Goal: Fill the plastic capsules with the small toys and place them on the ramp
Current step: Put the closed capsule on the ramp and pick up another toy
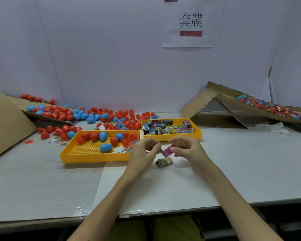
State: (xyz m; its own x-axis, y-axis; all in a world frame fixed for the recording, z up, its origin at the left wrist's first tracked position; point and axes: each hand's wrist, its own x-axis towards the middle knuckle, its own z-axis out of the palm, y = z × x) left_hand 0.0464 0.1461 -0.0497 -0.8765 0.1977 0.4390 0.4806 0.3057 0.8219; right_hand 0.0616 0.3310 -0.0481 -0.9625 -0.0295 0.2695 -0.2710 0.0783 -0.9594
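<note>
My left hand and my right hand meet above the table's middle and together pinch a small pink toy packet. A second packet, black and green, lies on the table just below them. The left yellow tray holds several red and blue egg capsules, among them a blue capsule. The right yellow tray is filled with small toy packets. The cardboard ramp at the right carries several filled capsules.
A heap of red and blue capsules and capsule halves spreads along the back left, partly on a cardboard sheet. White partition walls close the back. A paper sign hangs on the wall. The table's front edge runs near my forearms.
</note>
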